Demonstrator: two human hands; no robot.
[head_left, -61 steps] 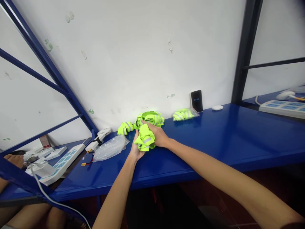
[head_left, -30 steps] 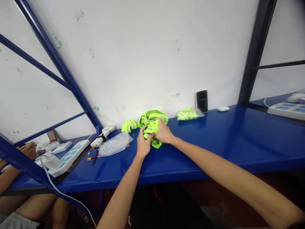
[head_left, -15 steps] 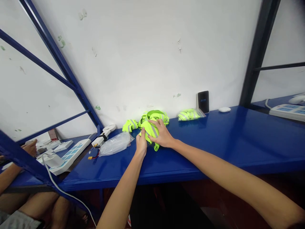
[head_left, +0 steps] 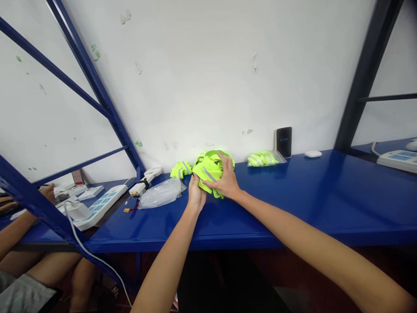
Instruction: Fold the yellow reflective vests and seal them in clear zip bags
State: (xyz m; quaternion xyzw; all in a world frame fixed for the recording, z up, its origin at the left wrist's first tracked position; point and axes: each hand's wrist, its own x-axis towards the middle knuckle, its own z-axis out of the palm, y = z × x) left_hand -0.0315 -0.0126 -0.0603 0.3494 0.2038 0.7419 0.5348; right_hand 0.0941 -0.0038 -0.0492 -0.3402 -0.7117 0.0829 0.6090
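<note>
A folded neon-yellow reflective strap [head_left: 210, 173] with grey stripes is between my hands, just above the blue table. My left hand [head_left: 196, 193] is closed on its lower left edge, thumb on top and the other fingers partly hidden beneath. My right hand [head_left: 226, 179] curves over its right side, with the thumb and fingers wide apart on the fabric. More yellow strap material [head_left: 230, 156] lies heaped behind it, so the boundary between the pieces is hard to make out. A smaller yellow bundle [head_left: 181, 170] lies to the left.
An empty clear plastic bag [head_left: 161, 194], a white handheld fan [head_left: 153, 172] and a battery with wires lie left. Rightward are a bagged yellow bundle [head_left: 264, 159], a phone-like device [head_left: 284, 141] and a white oval object [head_left: 313, 154]. Another person sits beyond the blue frame [head_left: 110, 104].
My left hand has slid under the strap's edge. My right hand's fingers have lifted and spread over the bundle, which looks more folded together. The view has shifted slightly.
</note>
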